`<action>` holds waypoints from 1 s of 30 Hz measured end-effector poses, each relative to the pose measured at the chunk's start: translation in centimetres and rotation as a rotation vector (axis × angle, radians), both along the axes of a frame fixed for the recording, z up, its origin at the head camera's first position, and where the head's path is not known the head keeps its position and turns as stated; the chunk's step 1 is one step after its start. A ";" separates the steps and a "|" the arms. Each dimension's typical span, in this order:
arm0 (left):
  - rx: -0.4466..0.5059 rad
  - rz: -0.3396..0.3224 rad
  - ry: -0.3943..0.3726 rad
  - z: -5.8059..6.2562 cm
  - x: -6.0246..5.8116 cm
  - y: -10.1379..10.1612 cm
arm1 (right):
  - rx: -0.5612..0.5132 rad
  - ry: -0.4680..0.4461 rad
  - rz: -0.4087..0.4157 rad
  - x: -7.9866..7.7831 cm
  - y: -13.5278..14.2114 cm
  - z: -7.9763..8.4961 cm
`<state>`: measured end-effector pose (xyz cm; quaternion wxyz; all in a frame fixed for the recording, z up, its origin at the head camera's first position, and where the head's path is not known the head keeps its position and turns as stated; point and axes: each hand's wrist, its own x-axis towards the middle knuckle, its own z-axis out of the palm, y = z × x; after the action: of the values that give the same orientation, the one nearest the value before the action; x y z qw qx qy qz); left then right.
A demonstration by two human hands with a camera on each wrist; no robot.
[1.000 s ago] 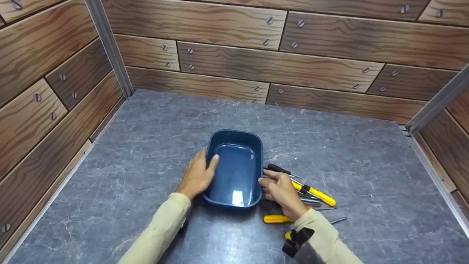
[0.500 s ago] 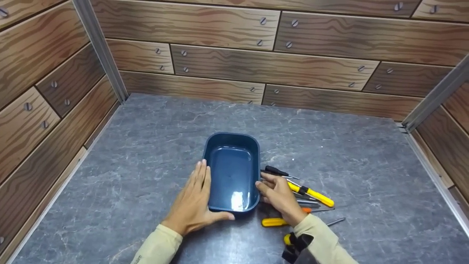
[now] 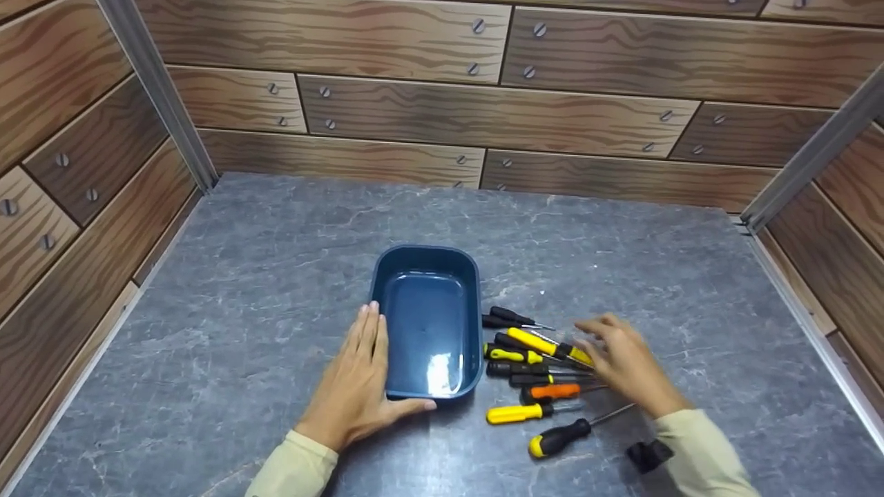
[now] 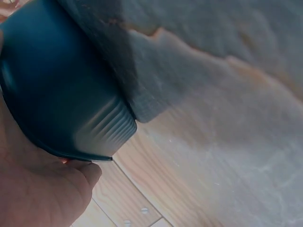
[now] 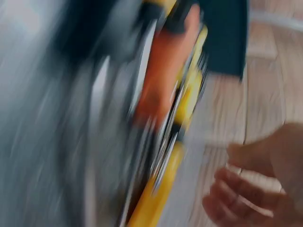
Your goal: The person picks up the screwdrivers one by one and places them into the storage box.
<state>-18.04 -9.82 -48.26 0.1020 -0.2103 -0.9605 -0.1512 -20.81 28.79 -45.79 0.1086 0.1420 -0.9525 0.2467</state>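
Observation:
My left hand (image 3: 352, 383) rests against a dark blue rectangular bin (image 3: 425, 324), its fingers straight along the left wall and its thumb spread along the near end. The left wrist view shows the bin's outer wall (image 4: 71, 80) beside that hand. My right hand (image 3: 632, 362) hovers at the right end of a group of screwdrivers, fingers loosely bent and holding nothing. Closest to it is a long yellow tool with a black band (image 3: 532, 341). An orange-handled screwdriver (image 3: 556, 391), a yellow-handled screwdriver (image 3: 514, 413) and a black screwdriver with a yellow end (image 3: 563, 438) lie nearer me.
Several more black and yellow handled screwdrivers (image 3: 511, 317) lie close along the bin's right side. The grey marbled tabletop (image 3: 311, 255) is bounded by wood-patterned walls (image 3: 414, 110) at the back and both sides.
My right hand has let go of the bin's right side and moved right over the screwdrivers, uncovering their handles. My left hand shifted from the bin's rim to lie flat along its side and near end.

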 end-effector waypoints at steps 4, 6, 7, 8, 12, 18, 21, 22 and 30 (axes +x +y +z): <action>-0.002 -0.003 0.026 0.2 0.0 0.0 | 0.054 -0.070 0.033 0.2 2.6 -0.7; -0.003 -0.003 0.032 0.2 0.1 0.0 | 0.047 -0.089 0.049 0.3 3.3 -1.0; -0.003 -0.003 0.031 0.2 0.1 0.0 | 0.042 -0.096 0.059 0.4 3.6 -1.2; -0.001 -0.002 0.030 0.3 0.1 0.0 | 0.035 -0.100 0.068 0.4 3.8 -1.3; 0.003 0.000 0.014 0.4 0.1 0.0 | 0.017 -0.135 0.097 0.6 4.2 -1.5; 0.009 0.007 -0.005 0.4 0.2 -0.1 | 0.001 -0.186 0.044 0.6 4.1 -1.8; 0.007 0.008 -0.014 0.4 0.2 -0.1 | -0.020 -0.213 0.020 0.7 4.2 -1.9; 0.009 0.006 -0.019 0.4 0.1 -0.1 | -0.032 -0.223 0.015 0.7 4.2 -1.9; -0.006 0.000 -0.019 0.3 0.0 0.1 | -0.159 -0.298 -0.044 0.9 4.7 -1.4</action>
<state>-18.08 -9.72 -47.99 0.0924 -0.2094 -0.9618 -0.1503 -19.92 33.50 -47.14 -0.0175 0.0739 -0.9383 0.3373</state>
